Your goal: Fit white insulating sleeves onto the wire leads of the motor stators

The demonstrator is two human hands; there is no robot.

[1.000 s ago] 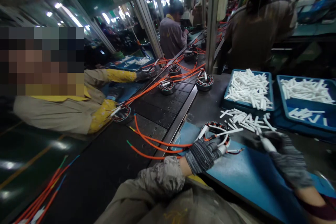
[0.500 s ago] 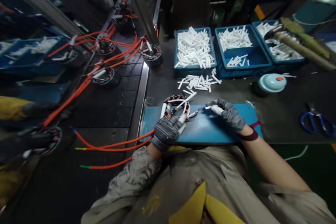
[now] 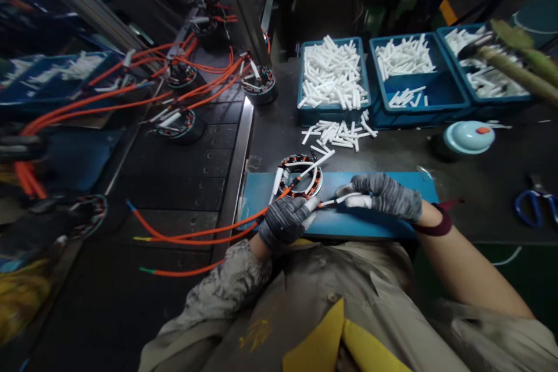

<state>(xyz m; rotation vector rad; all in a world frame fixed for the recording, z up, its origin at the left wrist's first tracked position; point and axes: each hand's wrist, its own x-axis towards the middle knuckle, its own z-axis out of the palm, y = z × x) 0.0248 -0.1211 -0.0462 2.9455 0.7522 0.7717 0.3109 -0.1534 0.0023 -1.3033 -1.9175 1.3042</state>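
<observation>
A motor stator (image 3: 297, 160) with orange and black windings lies on a blue mat (image 3: 383, 222) in front of me. My left hand (image 3: 285, 221), in a grey glove with white fingertips, is closed on a wire lead at the stator's near side. My right hand (image 3: 383, 197), gloved the same way, pinches a thin white sleeve (image 3: 347, 197) at the lead's end, level with the left fingertips. Orange cables (image 3: 204, 237) run out to the left past my left hand. Another white sleeve (image 3: 317, 165) sits on a lead across the ring.
Beyond the mat lie loose white sleeves (image 3: 340, 132) and blue bins (image 3: 333, 107) holding more. A light-blue lidded container (image 3: 468, 137) and blue-handled scissors (image 3: 529, 208) are at right. On the left, more stators (image 3: 259, 86) stand along a dark line, with a co-worker's gloved hands (image 3: 30, 232).
My right hand has come left and down to the lead, and its sleeve now meets the lead's end. My left hand still grips beside the stator. The co-worker's hand has lifted orange cables.
</observation>
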